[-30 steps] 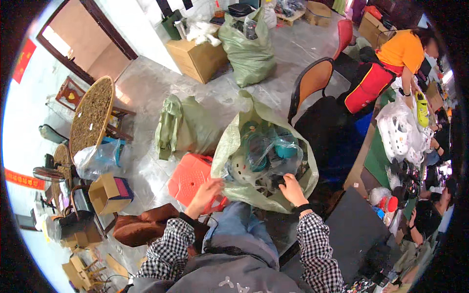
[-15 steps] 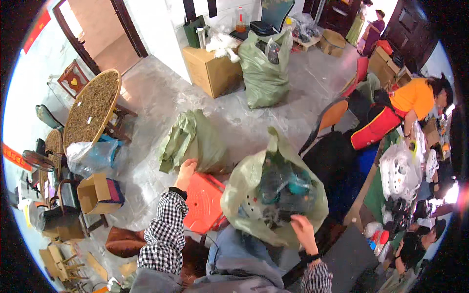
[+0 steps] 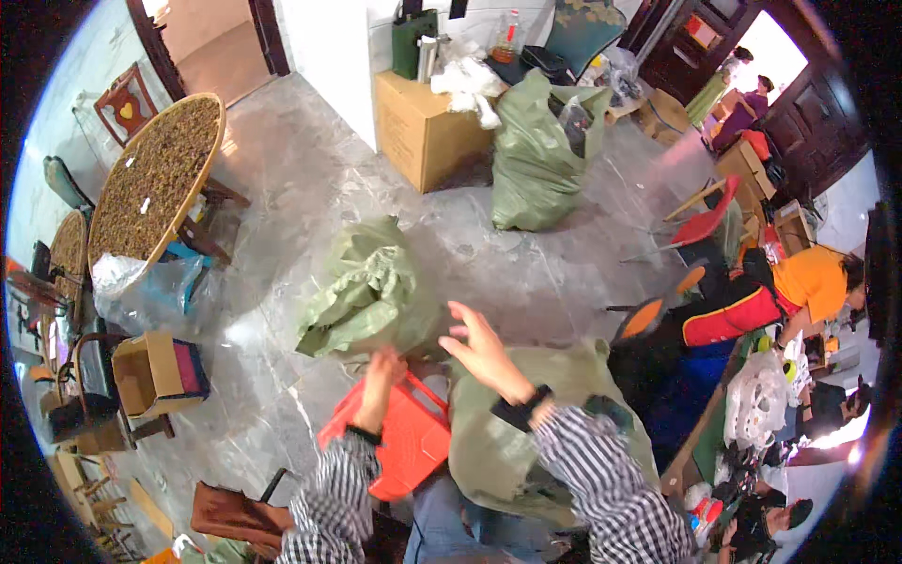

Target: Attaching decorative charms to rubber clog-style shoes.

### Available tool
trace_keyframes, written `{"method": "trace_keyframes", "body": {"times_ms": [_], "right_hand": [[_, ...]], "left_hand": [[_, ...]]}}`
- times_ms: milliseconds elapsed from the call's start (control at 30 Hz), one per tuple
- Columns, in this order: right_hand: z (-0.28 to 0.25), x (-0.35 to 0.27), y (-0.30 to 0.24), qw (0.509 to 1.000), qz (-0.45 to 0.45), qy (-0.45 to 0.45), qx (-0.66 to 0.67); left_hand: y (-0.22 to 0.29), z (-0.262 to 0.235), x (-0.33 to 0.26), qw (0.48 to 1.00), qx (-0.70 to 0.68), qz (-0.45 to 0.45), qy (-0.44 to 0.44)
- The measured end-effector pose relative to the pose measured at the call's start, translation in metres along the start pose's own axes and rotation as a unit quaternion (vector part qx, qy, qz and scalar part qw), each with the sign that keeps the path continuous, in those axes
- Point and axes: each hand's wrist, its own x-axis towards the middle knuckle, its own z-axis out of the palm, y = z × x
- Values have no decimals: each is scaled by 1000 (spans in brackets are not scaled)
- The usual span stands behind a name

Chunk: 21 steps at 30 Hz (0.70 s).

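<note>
My left hand (image 3: 381, 378) is over the far edge of a red plastic stool (image 3: 413, 446), close to a crumpled green woven sack (image 3: 362, 291) on the floor. Motion smears its fingers, so I cannot tell whether they grip anything. Just right of that sack, my right hand (image 3: 484, 352) is open and holds nothing, fingers spread. Below my right forearm stands a second, fuller green sack (image 3: 498, 461); the arm and folds of its side hide most of its contents. Both forearms wear black-and-white checked sleeves.
A third filled green sack (image 3: 540, 169) stands beside a cardboard box (image 3: 427, 136). At left are a round tray of dried brown material (image 3: 155, 183) and an open carton (image 3: 150, 376). A person in orange (image 3: 813, 296) bends at right near bagged white shoes (image 3: 756, 399).
My right hand has left the fuller sack's rim and moved up and left, toward the crumpled sack. That fuller sack's mouth has folded over. My left hand stays near the stool. The view has shifted.
</note>
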Motion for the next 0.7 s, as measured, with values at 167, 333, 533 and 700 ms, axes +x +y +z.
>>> {"method": "trace_keyframes", "body": {"times_ms": [167,333,533,700], "right_hand": [[97,127,54,987,123,98,-43],[106,193,119,983,179,18,-17],[94,186,63,960,237,15,148],[69,184,7,927,234,79,282]], "left_hand": [[-72,-12,-162,994,-46,-50,85],[-88,-5,-249,968,-81,-156,182],[-90,6,-257,970,-141,-132,147],[-60,19,-236,975,-118,-62,179]]}}
